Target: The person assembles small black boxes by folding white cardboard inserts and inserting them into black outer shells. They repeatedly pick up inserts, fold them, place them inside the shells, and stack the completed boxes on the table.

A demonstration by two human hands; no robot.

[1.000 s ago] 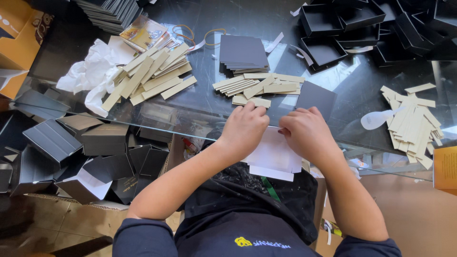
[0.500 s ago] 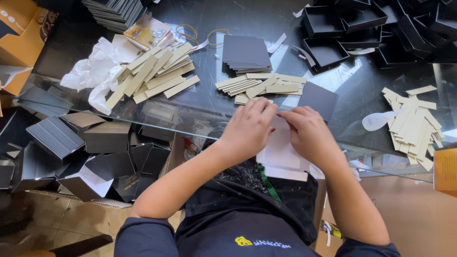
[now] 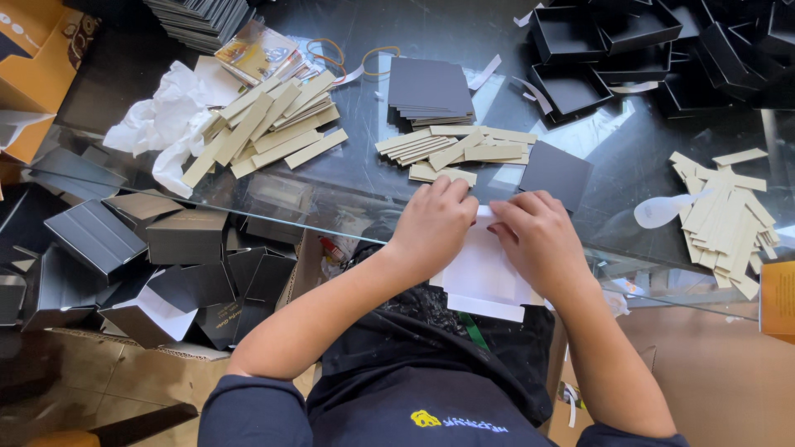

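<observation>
My left hand [image 3: 432, 224] and my right hand [image 3: 538, 238] press down side by side on a white sheet of paper [image 3: 484, 278] that hangs over the near edge of the glass table [image 3: 348, 178]. The fingertips of both hands meet at the sheet's far edge, where a fold seems to run. A dark grey square card [image 3: 556, 173] lies just beyond my right hand. Tan cardboard strips [image 3: 451, 151] lie just beyond my left hand, in front of a stack of dark grey cards [image 3: 431, 92].
More tan strips lie at the left [image 3: 265, 128] and at the right [image 3: 729, 215]. Crumpled white paper [image 3: 162, 126] sits at the left. Open black boxes [image 3: 629, 45] crowd the far right. Folded dark boxes [image 3: 124, 257] fill a carton under the table.
Both hands have drawn closer together on the white sheet, fingertips now meeting at its far edge. The sheet has shifted slightly toward me.
</observation>
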